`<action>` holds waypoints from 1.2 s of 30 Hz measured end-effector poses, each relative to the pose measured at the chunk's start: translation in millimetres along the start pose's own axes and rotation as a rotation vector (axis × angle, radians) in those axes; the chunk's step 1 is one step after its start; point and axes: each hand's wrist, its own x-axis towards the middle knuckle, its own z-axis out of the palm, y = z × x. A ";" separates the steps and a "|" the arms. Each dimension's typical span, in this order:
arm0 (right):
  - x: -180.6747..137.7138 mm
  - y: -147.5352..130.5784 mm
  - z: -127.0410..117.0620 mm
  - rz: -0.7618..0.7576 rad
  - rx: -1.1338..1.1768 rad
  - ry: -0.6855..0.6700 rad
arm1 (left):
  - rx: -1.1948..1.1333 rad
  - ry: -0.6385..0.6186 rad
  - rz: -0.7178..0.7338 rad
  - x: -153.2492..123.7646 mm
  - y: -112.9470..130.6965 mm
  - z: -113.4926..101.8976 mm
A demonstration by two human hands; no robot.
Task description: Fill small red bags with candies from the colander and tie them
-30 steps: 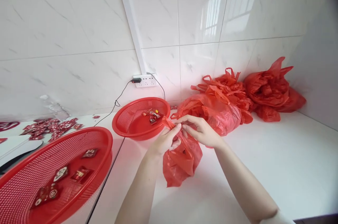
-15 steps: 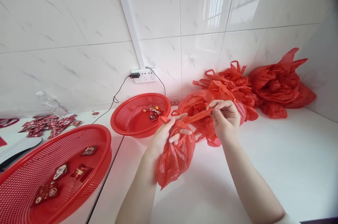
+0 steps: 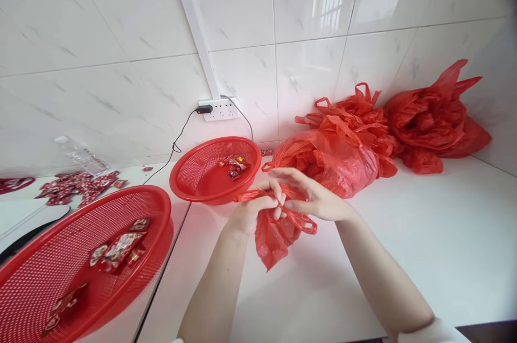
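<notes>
A red plastic bag (image 3: 273, 239) hangs crumpled below my hands, its pointed bottom over the white counter. My left hand (image 3: 255, 208) is closed on the gathered top of the bag, with a twisted end sticking out to the left. Against it, my right hand (image 3: 309, 196) pinches the same gathered plastic, its fingertips meeting those of the left. A loop of the bag (image 3: 309, 223) pokes out under the right hand. The fingers partly hide the gathered part, so whether it is knotted I cannot tell.
A large red basket (image 3: 161, 208) with several small packets stands at left, a smaller red basket (image 3: 174, 179) behind it. Piled red bags (image 3: 355, 133) lie along the wall. A cable runs from the power socket (image 3: 222, 110). A clear bottle (image 3: 83, 157) lies near scattered packets (image 3: 76, 188).
My right hand has moved left and down to meet my left hand, and the stretched strand between them is gathered in. Packets in the large basket lie differently, with a bigger one among them.
</notes>
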 end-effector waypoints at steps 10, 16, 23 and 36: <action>9.6 7.6 7.8 0.124 0.081 0.003 | 0.940 0.604 0.740 8.5 -18.4 3.9; 8.5 13.3 1.4 0.296 0.297 0.173 | 0.967 0.447 0.741 7.3 -19.1 -2.9; 6.0 8.7 -2.6 0.281 0.257 0.355 | 1.206 0.180 0.579 -2.1 -1.7 -10.6; -29.9 -27.6 -45.1 0.253 -0.232 0.497 | 1.116 0.381 0.109 -42.2 44.1 -41.0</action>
